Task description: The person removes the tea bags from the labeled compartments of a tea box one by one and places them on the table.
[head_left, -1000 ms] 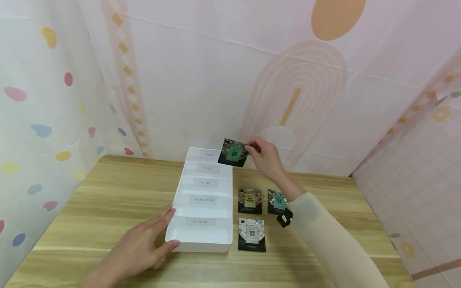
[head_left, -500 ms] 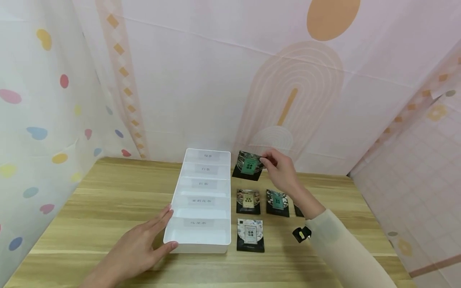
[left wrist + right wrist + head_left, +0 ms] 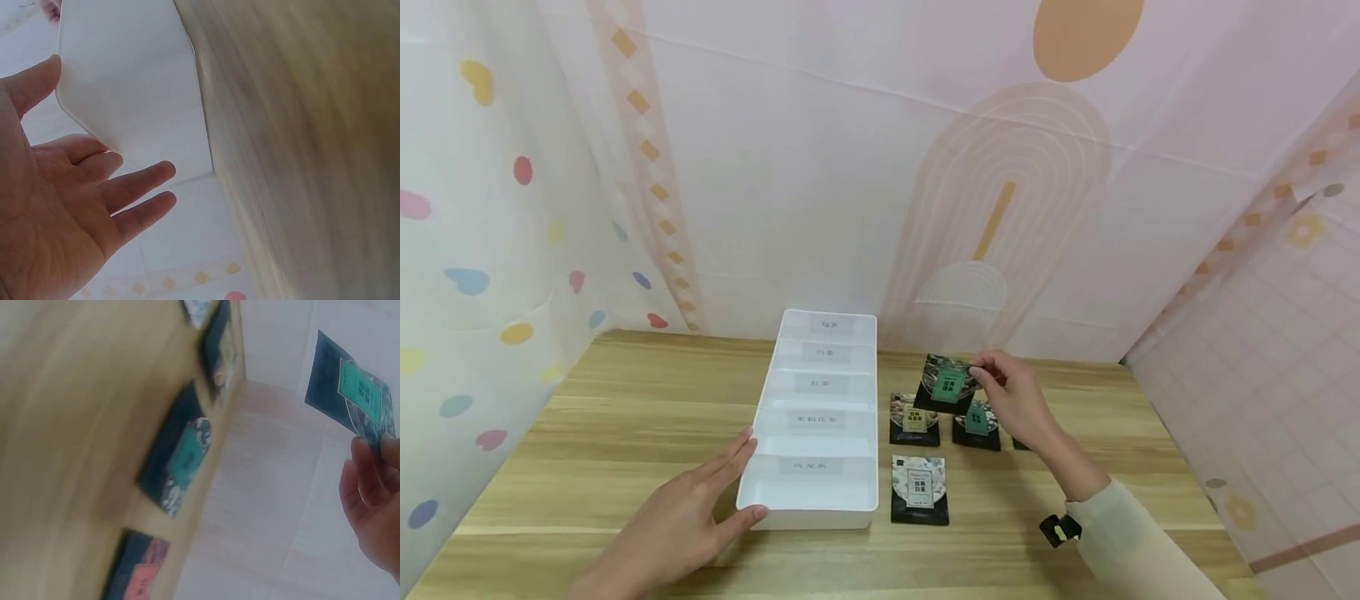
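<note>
My right hand (image 3: 1018, 396) pinches a dark tea packet with a green label (image 3: 949, 385) by its upper right corner, thumb against fingertips. The packet hangs tilted above the table and overlaps two packets lying below it in the head view. In the right wrist view the same tea packet (image 3: 350, 390) is held up off the wood. My left hand (image 3: 688, 508) rests against the near left corner of a white divided box (image 3: 801, 518). Its thumb and fingertips touch the rim, and the other fingers (image 3: 140, 184) stretch out loosely beside the wall.
Right of the box lie a yellow-label packet (image 3: 914, 421), a teal-label packet (image 3: 977, 429) and a white-patterned packet (image 3: 919, 492). A red-label packet (image 3: 144, 572) shows in the right wrist view. The box has several labelled compartments. A patterned curtain (image 3: 820, 167) stands behind the wooden table (image 3: 685, 383).
My right hand has carried the green-label packet from over the box's far right corner rightward and down, over the packets on the table. The left hand keeps its place at the box.
</note>
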Tool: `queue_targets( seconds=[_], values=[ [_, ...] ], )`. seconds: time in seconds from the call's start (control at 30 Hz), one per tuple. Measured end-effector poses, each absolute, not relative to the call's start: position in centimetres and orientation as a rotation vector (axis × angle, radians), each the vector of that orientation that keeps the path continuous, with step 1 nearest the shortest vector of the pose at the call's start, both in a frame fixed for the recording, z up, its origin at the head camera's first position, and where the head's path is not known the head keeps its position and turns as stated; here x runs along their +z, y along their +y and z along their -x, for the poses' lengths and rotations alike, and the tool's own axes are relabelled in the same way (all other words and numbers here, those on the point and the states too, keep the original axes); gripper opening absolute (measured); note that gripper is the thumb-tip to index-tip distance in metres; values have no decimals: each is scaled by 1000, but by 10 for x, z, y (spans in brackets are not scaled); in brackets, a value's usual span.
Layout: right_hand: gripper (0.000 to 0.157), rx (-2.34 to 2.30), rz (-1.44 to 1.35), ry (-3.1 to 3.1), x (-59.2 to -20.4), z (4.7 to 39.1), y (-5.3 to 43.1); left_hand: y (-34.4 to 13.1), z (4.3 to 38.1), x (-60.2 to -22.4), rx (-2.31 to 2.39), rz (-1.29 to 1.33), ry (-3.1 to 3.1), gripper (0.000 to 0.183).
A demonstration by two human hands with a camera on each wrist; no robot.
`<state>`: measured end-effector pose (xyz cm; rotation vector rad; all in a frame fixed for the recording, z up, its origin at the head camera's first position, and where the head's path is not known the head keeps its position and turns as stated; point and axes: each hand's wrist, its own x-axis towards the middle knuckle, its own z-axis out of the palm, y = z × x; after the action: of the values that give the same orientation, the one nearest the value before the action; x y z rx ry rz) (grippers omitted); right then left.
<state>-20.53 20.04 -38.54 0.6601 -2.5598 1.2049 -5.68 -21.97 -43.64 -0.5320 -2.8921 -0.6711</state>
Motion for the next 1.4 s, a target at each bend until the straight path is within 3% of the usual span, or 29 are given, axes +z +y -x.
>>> queue_targets(
  seconds=[0.7, 1.4],
  values=[
    [8, 1199, -566, -2687, -426, 170, 258, -220, 59, -438, -683, 534, -2893, 83],
    [6, 1158, -557, -2925, -445, 160, 276, -220, 59, -439, -671, 538, -2886, 82]
  ],
)
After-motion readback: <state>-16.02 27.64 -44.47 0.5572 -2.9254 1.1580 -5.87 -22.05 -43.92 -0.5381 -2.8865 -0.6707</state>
